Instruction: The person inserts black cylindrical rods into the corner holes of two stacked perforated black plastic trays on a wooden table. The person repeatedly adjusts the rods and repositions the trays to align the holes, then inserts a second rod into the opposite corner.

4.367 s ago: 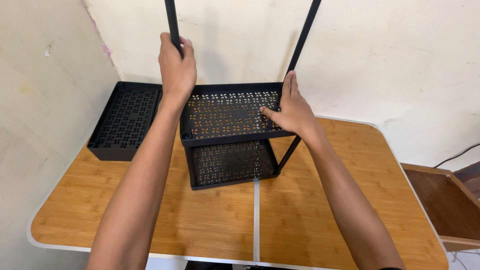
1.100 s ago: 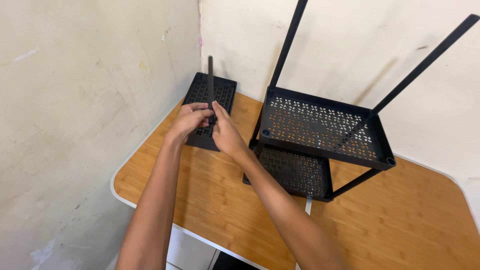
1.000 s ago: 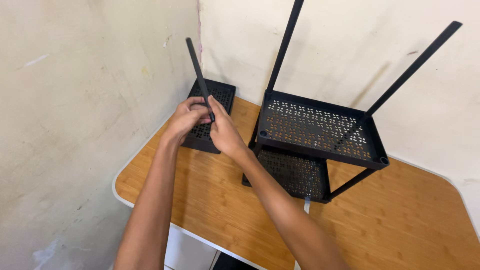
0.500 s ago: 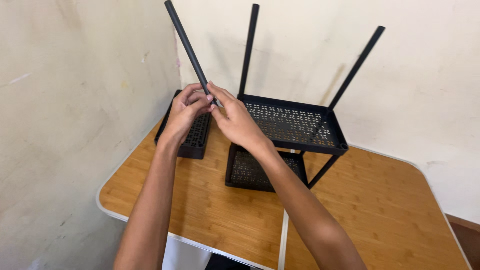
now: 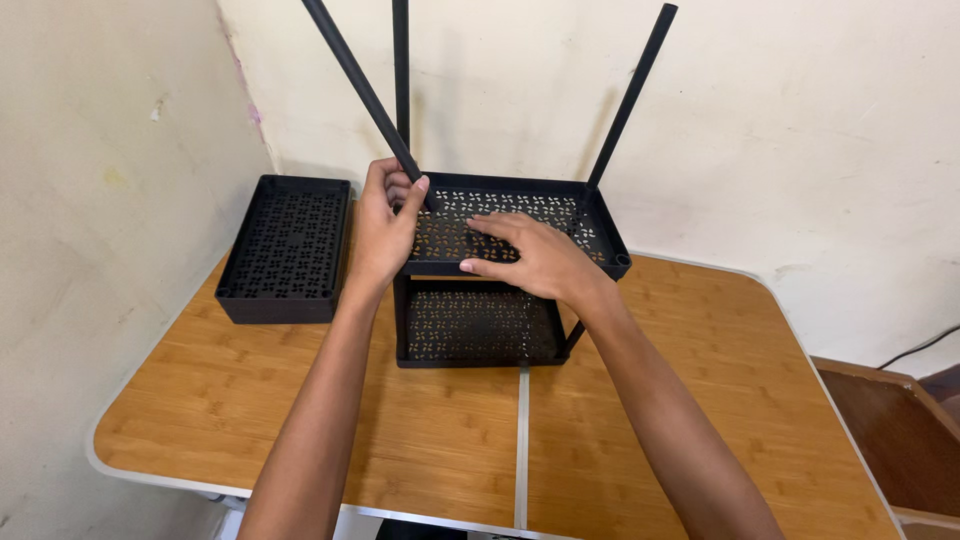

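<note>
**Pole meets rack at near-left corner**

A black pole (image 5: 362, 92), tilted up and to the left, sits with its lower end at the near-left corner of the rack's upper tray (image 5: 590, 215), where the left hand (image 5: 385, 225) wraps its fingers around it. The right hand (image 5: 535, 258) lies flat on the tray, fingers spread, bracing it. Two poles (image 5: 630, 95) already stand at the back corners. The step looks like seating the pole; it would need righting over its socket. A spare tray (image 5: 285, 250) rests on the desk (image 5: 700, 400) to the left.
</note>
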